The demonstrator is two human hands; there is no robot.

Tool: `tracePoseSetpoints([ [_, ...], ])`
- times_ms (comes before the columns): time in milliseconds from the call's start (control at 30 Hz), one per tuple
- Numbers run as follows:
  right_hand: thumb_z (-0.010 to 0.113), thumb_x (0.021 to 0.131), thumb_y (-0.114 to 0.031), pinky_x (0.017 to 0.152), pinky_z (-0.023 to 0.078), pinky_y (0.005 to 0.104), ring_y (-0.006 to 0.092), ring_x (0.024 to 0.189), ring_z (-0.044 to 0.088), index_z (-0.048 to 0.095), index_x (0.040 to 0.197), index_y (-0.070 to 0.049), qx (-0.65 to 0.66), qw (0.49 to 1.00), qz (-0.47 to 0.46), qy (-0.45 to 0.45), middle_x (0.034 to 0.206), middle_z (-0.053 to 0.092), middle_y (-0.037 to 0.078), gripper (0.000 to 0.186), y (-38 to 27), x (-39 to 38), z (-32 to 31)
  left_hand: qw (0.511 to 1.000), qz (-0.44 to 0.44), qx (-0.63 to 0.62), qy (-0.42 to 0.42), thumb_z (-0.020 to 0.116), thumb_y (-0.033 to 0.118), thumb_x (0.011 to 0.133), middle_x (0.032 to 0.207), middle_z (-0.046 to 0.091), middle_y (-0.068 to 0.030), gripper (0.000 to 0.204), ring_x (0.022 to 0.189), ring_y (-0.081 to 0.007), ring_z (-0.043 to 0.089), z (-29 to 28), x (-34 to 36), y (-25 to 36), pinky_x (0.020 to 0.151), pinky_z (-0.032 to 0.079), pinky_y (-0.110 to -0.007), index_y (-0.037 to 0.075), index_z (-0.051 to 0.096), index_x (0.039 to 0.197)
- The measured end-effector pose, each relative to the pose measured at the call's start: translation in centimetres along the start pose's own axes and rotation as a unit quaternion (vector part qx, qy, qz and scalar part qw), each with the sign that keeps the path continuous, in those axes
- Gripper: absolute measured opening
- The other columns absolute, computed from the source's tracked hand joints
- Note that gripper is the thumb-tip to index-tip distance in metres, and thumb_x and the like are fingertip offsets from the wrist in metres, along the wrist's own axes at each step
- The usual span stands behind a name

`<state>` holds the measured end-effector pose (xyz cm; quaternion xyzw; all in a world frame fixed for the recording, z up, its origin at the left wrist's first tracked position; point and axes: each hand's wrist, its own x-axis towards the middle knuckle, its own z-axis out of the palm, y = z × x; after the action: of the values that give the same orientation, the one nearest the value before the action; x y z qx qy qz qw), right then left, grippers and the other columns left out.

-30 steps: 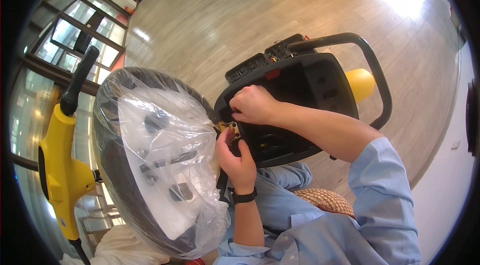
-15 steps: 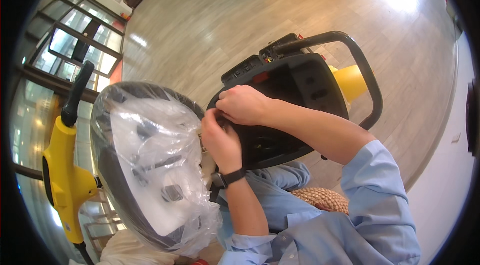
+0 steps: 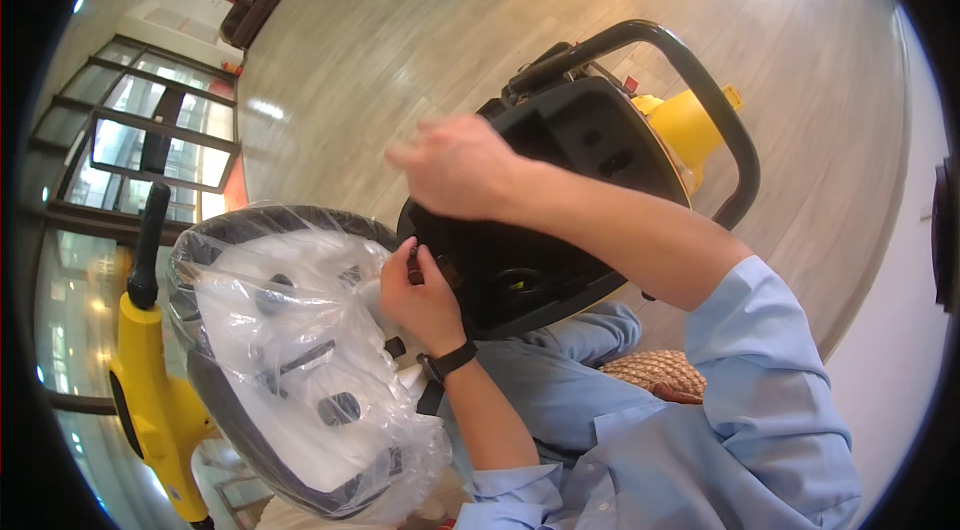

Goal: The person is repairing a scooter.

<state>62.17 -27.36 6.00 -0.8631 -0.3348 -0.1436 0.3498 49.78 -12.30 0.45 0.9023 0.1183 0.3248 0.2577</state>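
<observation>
The left hand (image 3: 425, 295) comes up from the lower edge on a bare forearm with a dark wristband (image 3: 447, 363), wrist bent, its grip pressed together on a small dark part (image 3: 414, 262) at the near edge of the black machine housing (image 3: 560, 200); what exactly the fingers pinch is too small and too shaded to make out. The right hand (image 3: 455, 165) hovers above and just beyond that grip, its forearm crossing from the right in a rolled light-blue sleeve (image 3: 770, 370); the hand is blurred and its fingers curl downward, so I cannot tell whether its grip is spread or closed, and it shows nothing held. The black machine housing lies right of the left grip, its long axis running up and to the right toward a curved black handle bar (image 3: 720, 120) and a yellow body (image 3: 690, 125) behind it. Left of the grip, touching the hand's back, sits a round grey-rimmed disc wrapped in clear plastic (image 3: 300, 360), tilted, its face toward the camera; its lower edge is cut off by the view's rim. Farther left stands a yellow machine with a black handle (image 3: 150, 400). The wooden floor (image 3: 400, 40) stretches beyond.
</observation>
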Motion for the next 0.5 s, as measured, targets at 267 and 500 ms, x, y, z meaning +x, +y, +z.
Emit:
tracePoseSetpoints([
  [267,0.063,0.089,-0.021,0.102,0.039,0.0400,0.0261,0.116,0.062,0.077,0.110,-0.010,-0.246,0.947,0.203,-0.035,0.108,0.076,0.007,0.028,5.3,0.0,-3.1,0.998,0.024,0.054,0.010,0.077,0.014,0.091,0.091,0.070,-0.0109,0.016,0.078,-0.0254,0.066,0.0,0.1,-0.1,0.074,0.054,-0.036,0.001,0.078,0.101],
  [500,0.064,0.091,-0.022,0.103,0.034,0.0405,0.0257,0.115,0.063,0.081,0.108,-0.012,-0.233,0.928,0.207,-0.202,0.111,0.076,0.007,0.026,4.5,0.3,-5.1,0.992,0.028,0.119,-0.035,0.077,0.016,0.091,0.091,0.057,-0.0124,0.017,0.086,-0.0299,0.062,0.0,0.1,-0.3,0.078,0.051,-0.041,0.001,0.079,0.099],
])
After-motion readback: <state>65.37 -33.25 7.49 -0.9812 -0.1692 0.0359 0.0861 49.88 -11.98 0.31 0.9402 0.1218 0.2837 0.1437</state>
